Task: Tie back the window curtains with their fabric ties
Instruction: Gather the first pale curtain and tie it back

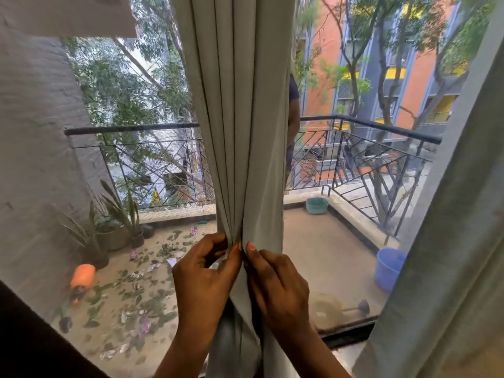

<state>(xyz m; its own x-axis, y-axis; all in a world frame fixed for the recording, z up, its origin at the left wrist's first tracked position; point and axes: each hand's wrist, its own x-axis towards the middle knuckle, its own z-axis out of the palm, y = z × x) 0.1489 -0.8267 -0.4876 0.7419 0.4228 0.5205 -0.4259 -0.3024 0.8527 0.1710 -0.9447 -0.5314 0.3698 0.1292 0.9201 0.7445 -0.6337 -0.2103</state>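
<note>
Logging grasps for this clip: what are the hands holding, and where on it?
Both the left hand and right hand pinch the middle curtain at its gathered pleats, low down.

Curtain (240, 132), centre, hanging before the window; left hand (201, 276) and right hand (275, 285) side by side low on its folds, each pinching fabric; second curtain (450, 241) at far right; balcony floor (313, 249) behind the glass; potted plants (114, 227) at its left; tub (317, 205) at the back by the railing (131, 129); bucket (388, 268) right, beside the second curtain.
</note>
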